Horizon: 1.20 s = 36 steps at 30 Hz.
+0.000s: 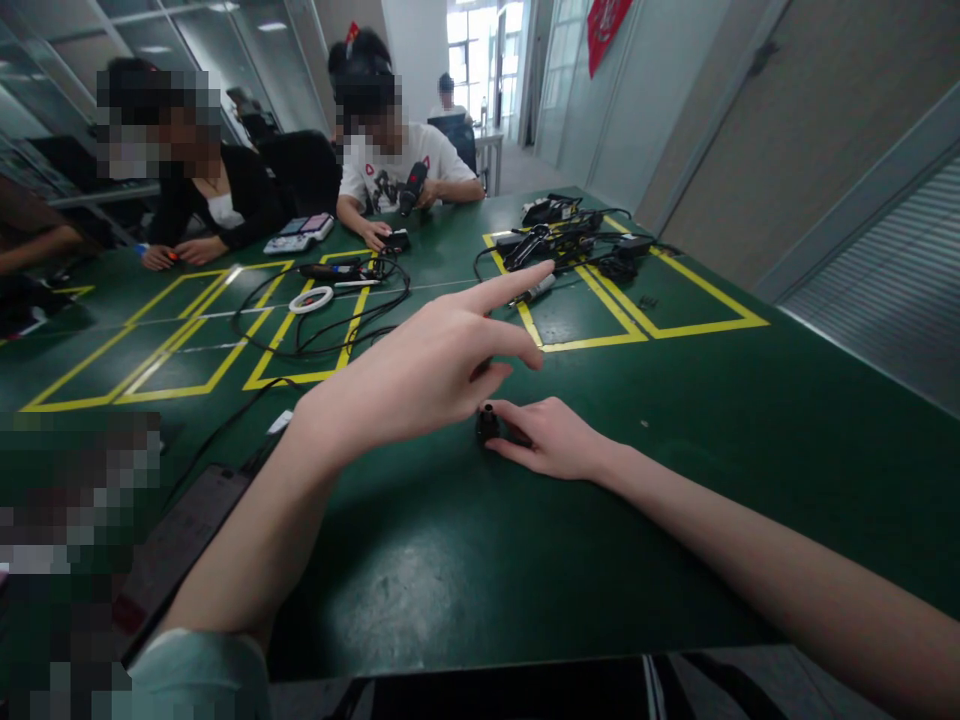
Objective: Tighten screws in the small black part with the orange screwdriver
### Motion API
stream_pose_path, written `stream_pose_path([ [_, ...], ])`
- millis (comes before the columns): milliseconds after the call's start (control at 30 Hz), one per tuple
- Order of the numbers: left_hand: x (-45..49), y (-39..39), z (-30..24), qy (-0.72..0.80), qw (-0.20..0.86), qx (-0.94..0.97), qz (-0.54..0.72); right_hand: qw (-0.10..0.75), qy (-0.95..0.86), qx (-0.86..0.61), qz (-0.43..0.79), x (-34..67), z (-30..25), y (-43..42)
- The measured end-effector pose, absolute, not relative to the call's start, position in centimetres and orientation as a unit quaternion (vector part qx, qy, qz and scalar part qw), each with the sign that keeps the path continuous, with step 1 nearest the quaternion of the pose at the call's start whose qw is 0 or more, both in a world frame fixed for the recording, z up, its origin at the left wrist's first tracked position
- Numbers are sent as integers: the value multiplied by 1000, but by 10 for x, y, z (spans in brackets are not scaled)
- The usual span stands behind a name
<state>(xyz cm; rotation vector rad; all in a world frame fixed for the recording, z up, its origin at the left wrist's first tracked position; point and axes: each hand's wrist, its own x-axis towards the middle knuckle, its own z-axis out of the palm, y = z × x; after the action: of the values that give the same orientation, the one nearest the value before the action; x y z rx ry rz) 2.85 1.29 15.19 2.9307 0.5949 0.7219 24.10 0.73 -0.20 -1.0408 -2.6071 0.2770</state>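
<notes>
Thumb and fingertips of the right hand (551, 440) pinching a small black piece (487, 425) on the green bench (712, 400), at frame centre. Possible slipping or toppling, judging by so shallow a hold, or a knock from the left hand (427, 365) close above: seemingly empty, loosely spread, forefinger stretched toward upper right. Right forearm (750, 550) reaching in low from lower right. Beyond, upper right, heaped black cables (555, 240).
</notes>
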Motion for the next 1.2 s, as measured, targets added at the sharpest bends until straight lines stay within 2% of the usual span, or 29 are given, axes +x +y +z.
stream_pose_path([
  [267,30,10,160,245,37,949,197,161,-913,-358,109,242,-4,8],
  [533,24,2,163,196,60,961,187,176,-913,-350,113,242,-5,8],
  [867,27,13,158,225,35,950,212,163,-931,-322,48,251,-3,12],
  [1200,32,16,155,250,63,939,228,247,-930,-271,1,254,-4,10],
])
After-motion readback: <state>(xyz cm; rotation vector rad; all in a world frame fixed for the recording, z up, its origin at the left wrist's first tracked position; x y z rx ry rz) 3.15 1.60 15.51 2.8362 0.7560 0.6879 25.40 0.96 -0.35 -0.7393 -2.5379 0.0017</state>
